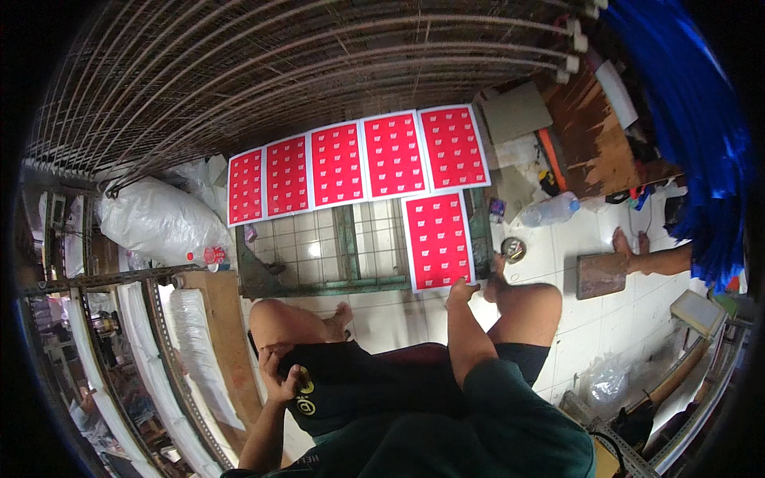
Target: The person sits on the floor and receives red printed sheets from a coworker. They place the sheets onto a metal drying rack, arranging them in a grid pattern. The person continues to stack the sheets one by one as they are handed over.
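Observation:
My right hand (460, 291) grips the near right corner of a red sheet (437, 243) with a white border and small white printed marks. The thumb lies over the corner, while the fingers below are mostly hidden. That sheet lies on a green metal frame (347, 239), its far edge close against a row of several similar red sheets (336, 166). The row runs side by side along the far side of the frame, under the wire rack. My left hand (279, 376) rests on my left thigh, fingers apart and holding nothing.
A wire rack (319, 60) spans the far side. A filled clear plastic bag (159, 223) and a red-capped bottle (209, 256) are at left. To the right are a tape roll (513, 249), a clear bottle (550, 209), blue strips (701, 135) and another person's foot (623, 243) by a wooden block (600, 275).

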`<state>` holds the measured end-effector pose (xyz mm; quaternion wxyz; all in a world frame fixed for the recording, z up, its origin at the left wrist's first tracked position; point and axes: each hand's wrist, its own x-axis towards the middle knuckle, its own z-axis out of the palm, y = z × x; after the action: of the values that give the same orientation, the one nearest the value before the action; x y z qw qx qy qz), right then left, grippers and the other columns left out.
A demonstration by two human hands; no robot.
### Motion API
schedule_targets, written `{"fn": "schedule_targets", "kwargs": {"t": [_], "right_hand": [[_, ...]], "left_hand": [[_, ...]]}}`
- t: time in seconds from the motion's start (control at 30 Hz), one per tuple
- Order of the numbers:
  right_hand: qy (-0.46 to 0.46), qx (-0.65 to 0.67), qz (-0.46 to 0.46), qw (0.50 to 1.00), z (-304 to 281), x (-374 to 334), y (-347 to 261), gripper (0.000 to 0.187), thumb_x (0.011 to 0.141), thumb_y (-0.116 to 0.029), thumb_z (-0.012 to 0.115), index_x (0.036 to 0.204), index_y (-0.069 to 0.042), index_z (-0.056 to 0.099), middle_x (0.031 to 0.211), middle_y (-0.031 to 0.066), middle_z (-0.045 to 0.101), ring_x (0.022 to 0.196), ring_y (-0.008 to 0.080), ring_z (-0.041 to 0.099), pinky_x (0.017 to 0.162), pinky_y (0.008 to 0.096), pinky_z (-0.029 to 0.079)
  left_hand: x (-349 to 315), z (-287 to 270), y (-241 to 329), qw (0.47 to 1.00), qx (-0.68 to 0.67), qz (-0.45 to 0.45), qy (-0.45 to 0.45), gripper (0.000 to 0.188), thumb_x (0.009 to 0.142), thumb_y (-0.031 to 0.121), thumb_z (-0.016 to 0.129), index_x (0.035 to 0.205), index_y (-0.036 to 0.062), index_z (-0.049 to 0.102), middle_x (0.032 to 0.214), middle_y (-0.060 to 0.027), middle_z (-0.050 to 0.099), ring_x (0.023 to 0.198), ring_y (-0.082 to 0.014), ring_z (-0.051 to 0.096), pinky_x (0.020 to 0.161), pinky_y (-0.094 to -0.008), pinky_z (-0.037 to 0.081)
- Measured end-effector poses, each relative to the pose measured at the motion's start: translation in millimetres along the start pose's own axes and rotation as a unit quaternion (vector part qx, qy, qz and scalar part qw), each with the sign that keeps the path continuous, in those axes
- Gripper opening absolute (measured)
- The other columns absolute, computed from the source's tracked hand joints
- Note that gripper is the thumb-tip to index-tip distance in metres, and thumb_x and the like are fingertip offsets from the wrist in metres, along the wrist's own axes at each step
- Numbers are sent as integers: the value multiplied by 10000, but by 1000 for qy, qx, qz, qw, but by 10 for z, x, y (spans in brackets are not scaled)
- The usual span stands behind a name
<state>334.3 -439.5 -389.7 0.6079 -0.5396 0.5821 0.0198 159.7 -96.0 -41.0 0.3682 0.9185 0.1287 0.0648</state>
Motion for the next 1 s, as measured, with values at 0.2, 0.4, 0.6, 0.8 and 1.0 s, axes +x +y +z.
{"fn": "schedule_targets", "kwargs": {"t": [0.2, 0.4, 0.6, 0.8, 1.0], "right_hand": [[-79, 30, -148, 985, -32, 360, -642, 421, 792, -92, 503, 1202, -92, 410, 954, 111, 542, 827, 244, 561, 749, 373, 454], [-356, -55, -174, 917, -290, -1270, -2163, 201, 859, -167, 553, 1048, -105, 520, 732, -17, 507, 653, 100, 510, 564, 269, 423], [-456, -198, -228, 837, -1011, -1486, -1682, 169, 851, -163, 578, 1012, -112, 583, 765, -4, 585, 674, 92, 567, 542, 208, 400], [-384, -279, -477, 740, -961, -1198, -1366, 205, 844, -92, 565, 1037, -24, 545, 717, 28, 562, 632, 95, 522, 546, 235, 416], [-301, -310, -422, 797, -967, -932, -1418, 282, 817, -123, 602, 1071, -18, 536, 727, 70, 598, 641, 120, 560, 580, 260, 450]], "left_hand": [[111, -18, 83, 998, 30, 41, 25, 327, 655, 230, 667, 895, 12, 625, 881, -131, 563, 854, -318, 512, 776, -380, 393], [-39, -53, 326, 995, 87, 13, 46, 301, 663, 304, 709, 837, 63, 660, 857, -92, 593, 867, -285, 547, 775, -387, 407], [-75, 262, 610, 986, 80, 61, -131, 489, 706, 476, 661, 1001, 88, 622, 963, -129, 608, 930, -322, 565, 814, -411, 434], [-72, 1220, 447, 941, -43, 23, -336, 616, 775, 524, 588, 1223, 112, 495, 1041, -173, 598, 1015, -328, 562, 858, -408, 449], [-31, 1464, 93, 910, -43, -57, -407, 689, 760, 563, 595, 1253, 97, 471, 1098, -183, 593, 997, -310, 588, 882, -374, 441]]}}
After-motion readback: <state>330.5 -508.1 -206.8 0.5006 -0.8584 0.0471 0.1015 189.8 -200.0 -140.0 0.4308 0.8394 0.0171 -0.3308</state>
